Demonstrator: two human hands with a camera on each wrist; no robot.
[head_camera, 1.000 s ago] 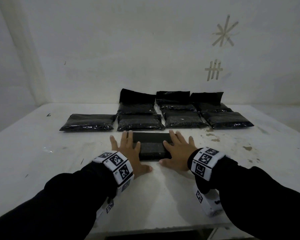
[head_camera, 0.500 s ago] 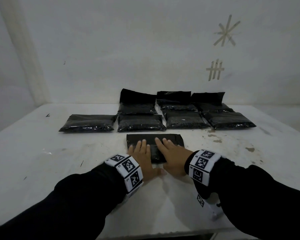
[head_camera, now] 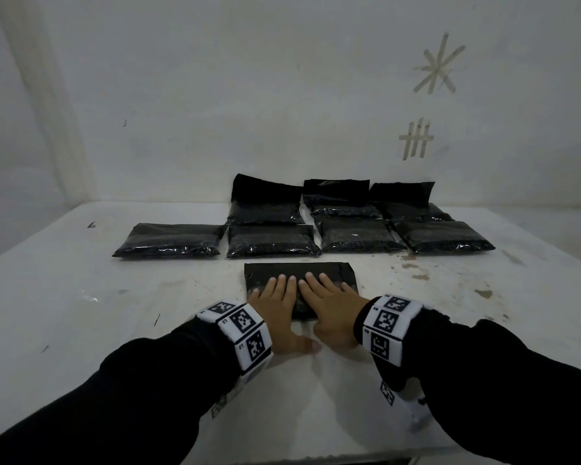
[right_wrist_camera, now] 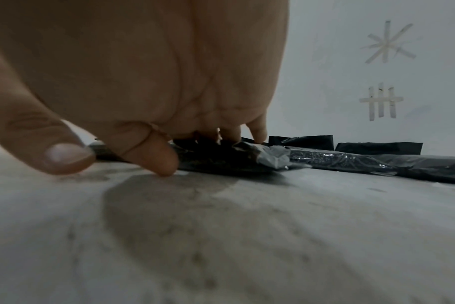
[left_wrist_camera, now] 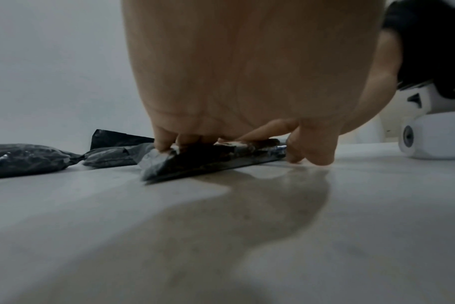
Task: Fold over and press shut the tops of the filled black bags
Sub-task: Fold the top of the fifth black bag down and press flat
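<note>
Item: 1 black bag, flat on the white table, long axis running left to right across the person's front, nearest of the bags to the table's front edge.

Left: left hand lies palm down on the left half of the bag, fingers straight and together, pointing away from the body; it grips nothing, only presses. The left wrist view shows the fingertips bearing on the bag's top face, thumb down on the table at the near edge.

Centre: a narrow strip of bag shows between the 2 hands; the far edge lies just beyond all the fingertips.

Right: right hand mirrors the left on the right half, fingers flat, holding nothing, thumb on the table beside the left thumb.

Position: both hands equally near, set side by side at mid-length. Judgement: the pressing would run outward along the long axis toward each end.

Behind: 7 more filled bags in 2 rows, well apart from the hands; the 3 at the back have upright, unfolded tops.
</note>
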